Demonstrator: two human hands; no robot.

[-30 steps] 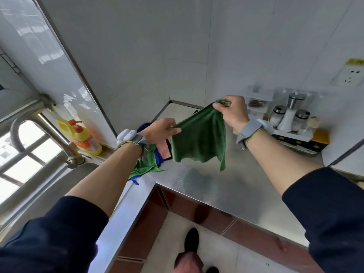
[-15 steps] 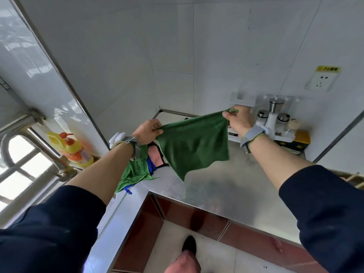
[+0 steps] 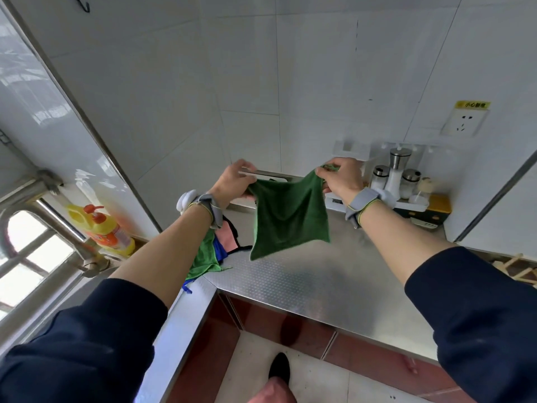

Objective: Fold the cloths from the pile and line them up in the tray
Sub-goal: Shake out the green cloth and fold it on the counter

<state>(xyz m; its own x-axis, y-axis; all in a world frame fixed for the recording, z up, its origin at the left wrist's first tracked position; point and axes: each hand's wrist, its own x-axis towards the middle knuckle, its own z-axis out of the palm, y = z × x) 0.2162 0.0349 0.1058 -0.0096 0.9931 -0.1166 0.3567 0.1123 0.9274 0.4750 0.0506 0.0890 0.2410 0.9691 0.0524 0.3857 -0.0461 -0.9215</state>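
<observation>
head | left hand (image 3: 232,181) and right hand (image 3: 341,177) each pinched a top corner of green cloth (image 3: 287,216), fingers closed on it | cloth hung above table (image 3: 305,280), beside pile (image 3: 216,245) | risk: thin pinch slips, corner drops, fold skews | tray not made out

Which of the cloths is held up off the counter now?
The dark green cloth, pinched at its top corners by the left hand and right hand; the rest lie in the pile.
</observation>
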